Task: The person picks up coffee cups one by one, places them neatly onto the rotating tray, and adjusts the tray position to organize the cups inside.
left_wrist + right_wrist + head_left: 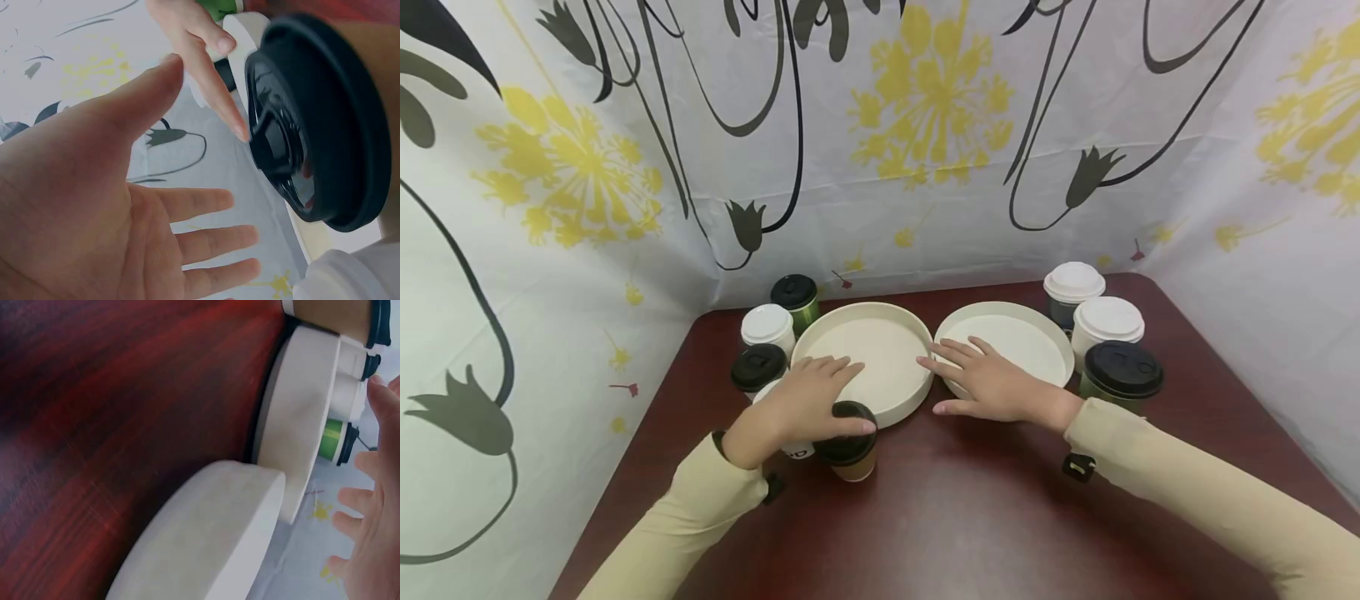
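My left hand (801, 404), fingers spread, hovers over the near-left rim of the left round cream tray (883, 346). Its thumb overlaps the black lid of a brown paper cup (855, 468) in the head view; in the left wrist view that black lid (331, 125) stands beside the palm, outside the fingers. A white cup (799, 450) is mostly hidden behind this hand. My right hand (992, 383) is held palm down with straight fingers above the near edge of the right round tray (1022, 333). Nothing is between the fingers of either hand.
Left of the trays stand a green cup with a black lid (795, 296), a white-lidded cup (768, 325) and another black-lidded cup (758, 367). At right are two white-lidded cups (1073, 283) (1107, 325) and a black-lidded green cup (1122, 371). Patterned curtains (880, 208) border the dark red table (962, 517).
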Demonstrator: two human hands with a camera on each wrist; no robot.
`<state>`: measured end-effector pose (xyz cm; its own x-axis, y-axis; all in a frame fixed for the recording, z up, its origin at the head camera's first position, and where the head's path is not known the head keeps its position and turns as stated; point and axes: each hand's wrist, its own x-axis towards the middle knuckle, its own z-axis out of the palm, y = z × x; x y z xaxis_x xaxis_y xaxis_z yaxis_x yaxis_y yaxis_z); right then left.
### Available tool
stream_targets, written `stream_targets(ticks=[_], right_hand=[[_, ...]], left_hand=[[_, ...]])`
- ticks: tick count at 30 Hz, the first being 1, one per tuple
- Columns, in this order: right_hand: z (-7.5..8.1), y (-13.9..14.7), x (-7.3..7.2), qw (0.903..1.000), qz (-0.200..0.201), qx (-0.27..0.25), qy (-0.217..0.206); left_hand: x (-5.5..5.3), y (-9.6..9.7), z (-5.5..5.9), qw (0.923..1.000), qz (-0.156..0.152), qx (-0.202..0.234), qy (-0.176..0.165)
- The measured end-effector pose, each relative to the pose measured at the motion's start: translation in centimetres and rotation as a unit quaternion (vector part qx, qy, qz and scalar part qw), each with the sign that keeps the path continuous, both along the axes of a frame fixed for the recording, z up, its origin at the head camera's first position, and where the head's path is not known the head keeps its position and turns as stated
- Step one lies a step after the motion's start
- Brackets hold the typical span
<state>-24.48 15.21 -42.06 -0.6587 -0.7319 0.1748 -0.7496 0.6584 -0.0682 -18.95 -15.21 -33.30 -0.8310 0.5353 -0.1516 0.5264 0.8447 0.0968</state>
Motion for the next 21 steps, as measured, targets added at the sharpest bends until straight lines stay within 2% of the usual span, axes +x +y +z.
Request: stream_targets(ticks=[10, 21], right_hand=[[-1.2, -0.7, 1.0, 0.9988, 0.048, -0.003, 0.001], [-2.0, -1.0, 1.8, 0.9978, 0.065, -0.007, 0.006]], left_hand=[[2.5, 0.2, -0.6, 0.9997, -0.009, 0.003, 0.021], [3.1, 0.4, -1.0, 0.9995, -0.009, 0.005, 0.031]])
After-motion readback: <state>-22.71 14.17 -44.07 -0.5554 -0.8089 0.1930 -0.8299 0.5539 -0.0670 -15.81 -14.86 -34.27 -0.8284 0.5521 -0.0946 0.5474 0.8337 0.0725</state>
